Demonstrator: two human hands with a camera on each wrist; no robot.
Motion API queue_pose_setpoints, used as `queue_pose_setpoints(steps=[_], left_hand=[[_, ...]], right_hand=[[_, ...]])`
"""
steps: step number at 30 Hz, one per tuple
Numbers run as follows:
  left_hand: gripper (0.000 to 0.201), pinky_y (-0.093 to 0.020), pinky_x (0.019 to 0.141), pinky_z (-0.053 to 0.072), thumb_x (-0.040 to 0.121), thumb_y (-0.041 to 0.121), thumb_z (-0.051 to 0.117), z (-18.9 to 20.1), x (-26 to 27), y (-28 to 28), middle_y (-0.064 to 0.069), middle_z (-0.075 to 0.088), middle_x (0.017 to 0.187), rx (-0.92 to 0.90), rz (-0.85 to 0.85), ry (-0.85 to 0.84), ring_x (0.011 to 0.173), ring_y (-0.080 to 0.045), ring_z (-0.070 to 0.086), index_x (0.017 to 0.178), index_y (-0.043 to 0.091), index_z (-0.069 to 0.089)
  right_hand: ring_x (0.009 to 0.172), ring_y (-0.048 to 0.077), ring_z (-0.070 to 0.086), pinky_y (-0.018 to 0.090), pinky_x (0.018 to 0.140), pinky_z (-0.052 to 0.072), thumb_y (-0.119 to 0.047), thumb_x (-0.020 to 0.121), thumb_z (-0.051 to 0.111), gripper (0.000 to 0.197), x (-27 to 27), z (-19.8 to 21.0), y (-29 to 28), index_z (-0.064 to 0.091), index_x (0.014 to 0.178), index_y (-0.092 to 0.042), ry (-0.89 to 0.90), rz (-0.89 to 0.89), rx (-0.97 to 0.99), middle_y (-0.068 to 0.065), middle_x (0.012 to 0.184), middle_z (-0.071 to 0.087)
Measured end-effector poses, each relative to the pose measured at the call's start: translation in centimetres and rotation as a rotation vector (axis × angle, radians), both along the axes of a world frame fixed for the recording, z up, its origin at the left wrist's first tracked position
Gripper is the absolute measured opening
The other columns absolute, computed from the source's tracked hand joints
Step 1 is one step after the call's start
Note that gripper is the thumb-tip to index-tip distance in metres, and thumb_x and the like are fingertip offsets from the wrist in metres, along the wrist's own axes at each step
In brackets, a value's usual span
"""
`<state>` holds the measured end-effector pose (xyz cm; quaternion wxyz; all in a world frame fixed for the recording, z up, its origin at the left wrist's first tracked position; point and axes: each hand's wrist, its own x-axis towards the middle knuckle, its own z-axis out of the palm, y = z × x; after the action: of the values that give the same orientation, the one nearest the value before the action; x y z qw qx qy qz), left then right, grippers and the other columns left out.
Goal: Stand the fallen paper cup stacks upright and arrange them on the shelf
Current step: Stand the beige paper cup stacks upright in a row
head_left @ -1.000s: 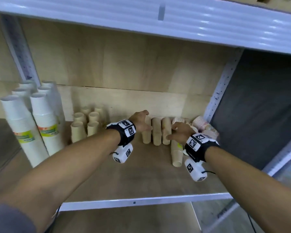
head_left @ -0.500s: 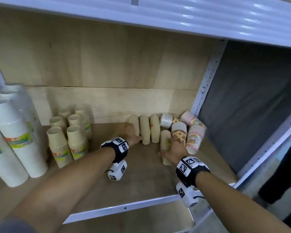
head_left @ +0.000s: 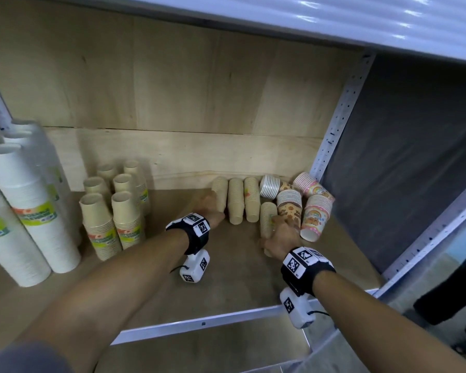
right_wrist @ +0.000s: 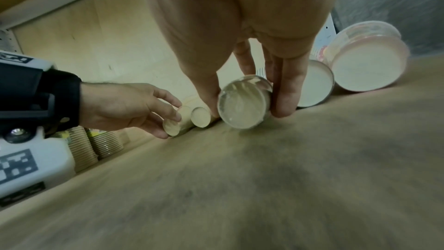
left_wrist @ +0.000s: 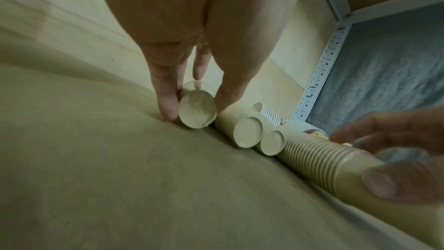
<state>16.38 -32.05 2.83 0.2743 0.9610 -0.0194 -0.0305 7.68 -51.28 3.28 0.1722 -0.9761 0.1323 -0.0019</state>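
L hand (head_left: 209, 208) grips leftmost fallen stack (head_left: 220, 192); R hand (head_left: 280, 238) grips front stack (head_left: 268, 219).

Both forearms are bare from the wrist up. The left hand (head_left: 209, 207) and the right hand (head_left: 280, 238) are bare too. Each wrist wears a broad black strap; the left wrist strap (head_left: 193, 238) and the right wrist strap (head_left: 307, 270) carry white plates printed with black square-pattern markers. Under each wrist hangs a boxy white camera housing with the same kind of marker on its side: the left housing (head_left: 195, 267) and the right housing (head_left: 297, 309). A thin dark cable leaves each housing. A grey sleeve (head_left: 19, 359) covers the left upper arm.
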Motion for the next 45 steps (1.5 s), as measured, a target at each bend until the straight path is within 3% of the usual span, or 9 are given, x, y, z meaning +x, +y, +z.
queue_pose_setpoints(steps=[2, 8, 14, 18, 24, 26, 31, 39, 45], left_hand=[[0.061, -0.038, 0.101, 0.044, 0.083, 0.022, 0.067, 0.3, -0.1, 0.2, -0.007, 0.051, 0.138, -0.001, 0.015, 0.023, 0.126, -0.028, 0.050, 0.139, 0.014, 0.044], [0.059, -0.035, 0.100, 0.043, 0.086, 0.028, 0.065, 3.1, -0.2, 1.6, -0.011, 0.047, 0.140, 0.004, 0.053, -0.011, 0.127, -0.030, 0.048, 0.138, 0.011, 0.043], [0.040, -0.032, 0.085, 0.050, 0.081, 0.018, 0.066, 7.8, -0.8, 2.9, -0.011, 0.060, 0.122, 0.048, 0.051, -0.110, 0.110, -0.029, 0.058, 0.119, 0.006, 0.061], [0.030, -0.036, 0.082, 0.056, 0.078, 0.018, 0.069, 10.3, -1.7, 3.6, -0.008, 0.069, 0.101, 0.057, 0.028, -0.178, 0.098, -0.029, 0.065, 0.102, 0.001, 0.070], [0.027, -0.033, 0.085, 0.057, 0.082, 0.017, 0.070, 12.5, -3.1, 4.0, -0.010, 0.068, 0.111, 0.175, -0.033, -0.145, 0.099, -0.026, 0.066, 0.107, 0.005, 0.071], [0.028, -0.035, 0.085, 0.058, 0.082, 0.016, 0.069, 12.7, -3.5, 4.2, -0.010, 0.068, 0.111, 0.208, -0.049, -0.138, 0.099, -0.026, 0.066, 0.107, 0.005, 0.071], [0.022, -0.028, 0.081, 0.056, 0.084, 0.013, 0.068, 12.5, -4.2, 4.7, -0.008, 0.067, 0.107, 0.264, -0.050, -0.142, 0.100, -0.026, 0.066, 0.103, 0.002, 0.069], [0.029, -0.033, 0.082, 0.058, 0.084, 0.016, 0.071, 11.8, -4.8, 6.1, -0.013, 0.069, 0.111, 0.272, -0.081, -0.116, 0.098, -0.025, 0.067, 0.109, 0.002, 0.072], [0.035, -0.030, 0.082, 0.055, 0.086, 0.014, 0.065, 11.9, -5.2, 6.5, -0.009, 0.066, 0.120, 0.248, -0.126, -0.102, 0.103, -0.024, 0.064, 0.121, 0.009, 0.069]], right_hand=[[0.121, 0.035, 0.049, 0.037, 0.093, 0.045, -0.032, 0.077, 0.073, 0.069, 0.3, 0.5, 0.0, 0.044, 0.138, -0.016, -0.001, -0.008, -0.005, 0.013, 0.136, 0.043], [0.110, 0.035, 0.058, 0.037, 0.088, 0.048, -0.033, 0.083, 0.061, 0.043, 1.7, 3.3, 0.3, 0.056, 0.120, -0.012, -0.112, -0.030, -0.020, 0.013, 0.122, 0.055], [0.092, 0.033, 0.066, 0.042, 0.081, 0.056, -0.023, 0.074, 0.059, 0.028, 3.9, 8.1, 0.8, 0.063, 0.100, -0.011, -0.171, 0.055, -0.123, 0.011, 0.102, 0.064], [0.086, 0.032, 0.062, 0.031, 0.068, 0.049, -0.025, 0.077, 0.058, 0.020, 4.9, 10.5, 1.8, 0.056, 0.093, -0.013, -0.160, 0.153, -0.171, 0.009, 0.099, 0.060], [0.065, 0.023, 0.053, 0.021, 0.053, 0.036, -0.015, 0.072, 0.067, 0.020, 5.3, 12.4, 5.9, 0.048, 0.066, -0.014, -0.107, 0.247, -0.095, 0.004, 0.073, 0.052], [0.070, 0.022, 0.060, 0.021, 0.052, 0.038, -0.016, 0.070, 0.068, 0.011, 5.2, 12.2, 7.4, 0.058, 0.074, -0.012, -0.096, 0.299, -0.087, 0.003, 0.072, 0.054], [0.069, 0.018, 0.056, 0.022, 0.061, 0.047, -0.012, 0.070, 0.071, 0.028, 5.2, 11.3, 10.1, 0.070, 0.097, -0.009, -0.131, 0.368, -0.065, 0.008, 0.094, 0.067], [0.095, 0.025, 0.067, 0.026, 0.071, 0.052, -0.016, 0.072, 0.073, 0.038, 4.6, 10.4, 12.1, 0.069, 0.110, -0.014, -0.104, 0.457, -0.005, 0.007, 0.108, 0.068], [0.096, 0.026, 0.063, 0.028, 0.070, 0.048, -0.016, 0.078, 0.071, 0.038, 4.3, 9.3, 12.3, 0.065, 0.115, -0.013, -0.068, 0.506, 0.010, 0.009, 0.110, 0.066]])
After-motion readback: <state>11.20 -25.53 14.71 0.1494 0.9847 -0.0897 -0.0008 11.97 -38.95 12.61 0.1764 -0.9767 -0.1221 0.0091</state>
